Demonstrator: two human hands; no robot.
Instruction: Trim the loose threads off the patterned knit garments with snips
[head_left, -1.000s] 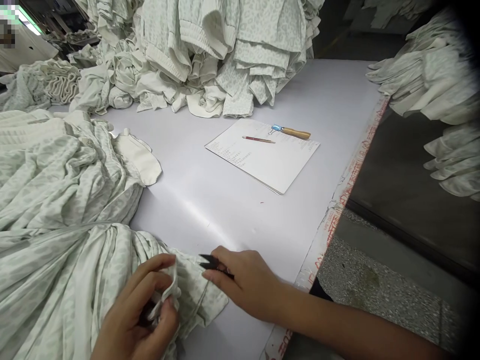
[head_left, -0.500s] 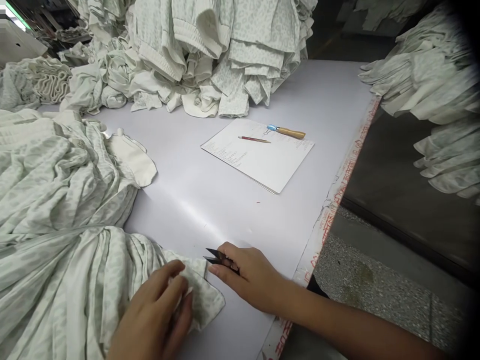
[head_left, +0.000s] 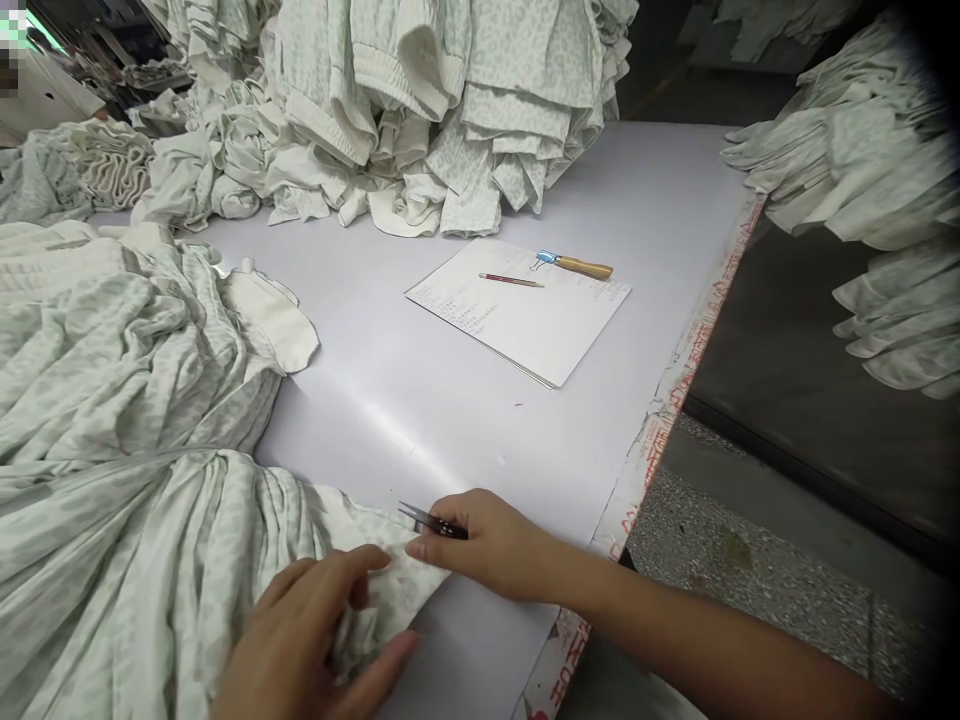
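Dark thread snips (head_left: 435, 521) are gripped in my right hand (head_left: 487, 540), blades pointing left and close together. The thumb and fingertips of that hand also meet the corner of a pale green-and-white patterned garment (head_left: 397, 565). Over the same cloth is my left hand (head_left: 315, 630), its thumb and fingers spread apart and nothing visibly held. The garment belongs to a gathered bundle of folded cloth (head_left: 172, 560) fanning out to the left. Part of the cloth is hidden beneath my left hand.
Stapled paper sheets (head_left: 517, 320) lie on the table (head_left: 360, 390), with a pencil (head_left: 511, 281) and a wooden-handled tool (head_left: 585, 266) by a blue binder clip (head_left: 546, 257). Garment piles (head_left: 517, 100) stand at the back; more cloth (head_left: 885, 170) hangs at right. The taped table edge (head_left: 675, 390) runs diagonally.
The snips' blades have gone from spread to close together. My right hand has moved slightly left onto the garment corner, which is now drawn toward it. My left hand's fingers have spread.
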